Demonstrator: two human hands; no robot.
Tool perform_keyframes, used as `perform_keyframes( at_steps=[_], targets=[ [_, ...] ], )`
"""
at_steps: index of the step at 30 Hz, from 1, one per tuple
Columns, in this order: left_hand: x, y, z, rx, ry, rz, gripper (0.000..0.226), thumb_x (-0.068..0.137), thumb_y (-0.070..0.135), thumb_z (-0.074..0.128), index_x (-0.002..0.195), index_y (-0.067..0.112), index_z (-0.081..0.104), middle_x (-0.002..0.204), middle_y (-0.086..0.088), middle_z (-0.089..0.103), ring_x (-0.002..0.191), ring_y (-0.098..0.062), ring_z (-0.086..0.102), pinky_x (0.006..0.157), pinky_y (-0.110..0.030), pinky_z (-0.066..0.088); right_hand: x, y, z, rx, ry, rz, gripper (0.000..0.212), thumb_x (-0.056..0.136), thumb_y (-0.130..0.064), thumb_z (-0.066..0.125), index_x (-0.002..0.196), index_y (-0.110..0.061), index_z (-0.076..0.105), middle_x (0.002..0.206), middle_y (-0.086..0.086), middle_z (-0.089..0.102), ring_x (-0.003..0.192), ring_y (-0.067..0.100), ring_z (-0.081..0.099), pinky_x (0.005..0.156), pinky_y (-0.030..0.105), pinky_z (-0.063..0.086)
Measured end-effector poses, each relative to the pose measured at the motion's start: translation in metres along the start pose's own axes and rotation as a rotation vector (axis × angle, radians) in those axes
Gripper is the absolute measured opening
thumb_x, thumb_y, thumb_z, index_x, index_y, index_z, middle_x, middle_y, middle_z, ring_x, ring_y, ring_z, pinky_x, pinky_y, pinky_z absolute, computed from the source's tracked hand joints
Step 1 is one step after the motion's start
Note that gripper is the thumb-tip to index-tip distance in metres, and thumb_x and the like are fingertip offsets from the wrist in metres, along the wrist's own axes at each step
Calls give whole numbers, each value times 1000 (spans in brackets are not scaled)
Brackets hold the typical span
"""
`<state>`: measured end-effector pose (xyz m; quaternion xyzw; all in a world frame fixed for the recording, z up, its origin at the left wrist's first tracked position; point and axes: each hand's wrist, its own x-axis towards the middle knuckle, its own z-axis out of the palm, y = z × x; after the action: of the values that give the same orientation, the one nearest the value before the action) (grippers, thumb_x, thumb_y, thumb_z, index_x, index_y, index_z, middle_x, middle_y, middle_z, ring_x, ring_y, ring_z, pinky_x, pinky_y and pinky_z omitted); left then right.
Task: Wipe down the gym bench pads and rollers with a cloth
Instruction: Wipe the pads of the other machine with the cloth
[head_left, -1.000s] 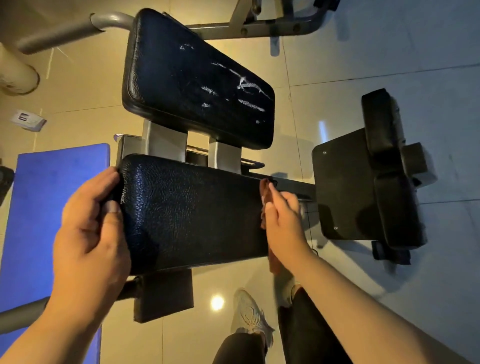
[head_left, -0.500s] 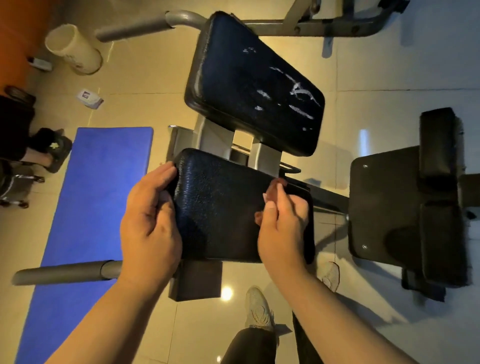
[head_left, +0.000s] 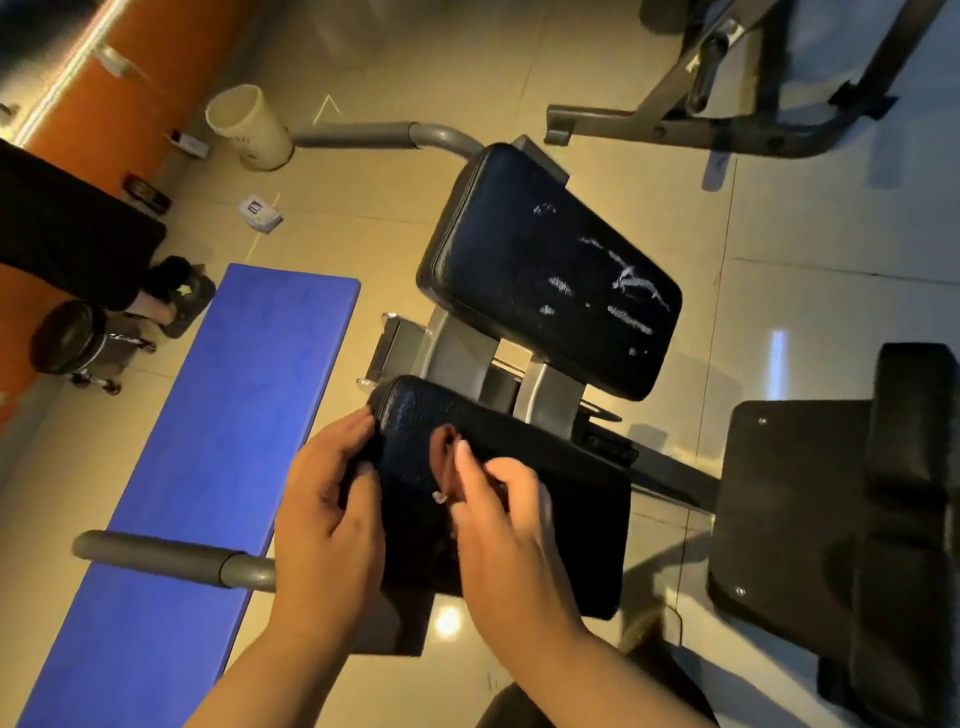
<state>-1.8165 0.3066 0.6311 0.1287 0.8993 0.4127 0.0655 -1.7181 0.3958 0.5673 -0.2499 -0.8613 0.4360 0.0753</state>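
**Both hands on the near pad, cloth barely showing**

Closest to us, our left hand (head_left: 332, 512) is wrapped around the left edge of the near bench pad (head_left: 545, 493), fingers curled and gripping that end. Our right hand (head_left: 506, 525) lies on top of the same pad, just beside the left one, fingers pressed down over a small reddish-brown cloth (head_left: 448, 467). Only a bit of the cloth peeks out between the fingers and the pad surface, so we can't tell how it's folded.

Sticking out left from under the pad is a grey handle bar (head_left: 171, 558), and beyond it a blue mat (head_left: 218, 441) lies flat on the tiled floor. To the right, well apart from our hands, sits a black foot plate (head_left: 789, 509) with black rollers (head_left: 914, 519) against its far side.

Just past the near pad, the grey metal frame (head_left: 452, 348) carries the second pad (head_left: 545, 265), which is tilted and has pale scuff marks across its right half.

Further out on the left there's a dumbbell (head_left: 78, 343) and someone's shoe (head_left: 182, 296) by the mat's corner, then a small box (head_left: 261, 213) on the floor, and a cream bucket (head_left: 249, 130) lying tipped near an orange wall (head_left: 98, 114). Another machine's dark frame (head_left: 727, 124) crosses the top right.
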Motion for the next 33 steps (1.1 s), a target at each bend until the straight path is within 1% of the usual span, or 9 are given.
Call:
perform_keyframes(
  at_steps=[3,6,12,16,21,23,26,30,33],
  targets=[
    [0,10,7,151,-6,-29,41,94,0,55,131,18,58,124,13,55,116,-1,47,102,-22,38,23,9,-19,127,-5,248,46,103,-39,38,149,-39,33,134,-13,28,120,7,40,91,25,53],
    [10,26,15,285,-45,-20,44,91,6,61,134,17,55,128,4,56,120,-13,47,106,-41,42,37,8,-29,270,-100,354,40,103,-43,35,143,-38,34,133,-16,37,107,0,48,82,18,52],
    [70,69,65,392,-146,294,56,92,8,62,145,14,45,151,-5,43,139,-23,38,113,-36,34,65,29,-56,601,-40,576,21,105,-35,34,121,-32,46,101,-16,58,86,-4,58,55,8,42],
    [130,71,91,428,-151,538,51,97,4,51,147,6,42,154,-12,37,140,-26,35,113,-20,23,96,33,-77,787,119,538,29,106,-39,32,131,-39,46,114,-17,57,101,-1,57,66,9,43],
    [178,64,108,411,-180,541,49,98,10,48,148,9,43,156,-11,38,143,-28,35,118,-38,29,136,21,-77,709,273,313,43,103,-35,44,144,-34,33,135,-14,30,107,-9,50,81,12,51],
    [186,58,110,485,-189,624,49,96,12,46,145,7,46,152,-13,41,138,-34,41,110,-49,39,149,10,-64,569,247,186,45,102,-22,48,144,-29,36,140,-11,23,117,1,49,97,18,47],
    [194,51,106,539,-157,682,47,100,19,48,145,9,47,149,-12,42,133,-34,44,106,-46,42,165,-1,-53,403,110,48,47,102,-14,43,138,-42,34,146,-12,15,132,17,36,111,30,37],
    [190,48,105,501,-176,748,48,100,15,38,145,1,45,147,-21,39,132,-36,43,108,-43,41,200,14,-66,441,241,148,12,100,-55,40,111,-51,41,121,-7,42,99,11,57,79,35,54],
    [188,47,107,467,-238,738,51,101,12,35,150,-1,34,154,-21,27,144,-35,30,114,-52,35,204,31,-61,403,488,230,17,97,-27,42,111,-36,47,123,3,45,102,18,54,79,34,49]
  ],
)
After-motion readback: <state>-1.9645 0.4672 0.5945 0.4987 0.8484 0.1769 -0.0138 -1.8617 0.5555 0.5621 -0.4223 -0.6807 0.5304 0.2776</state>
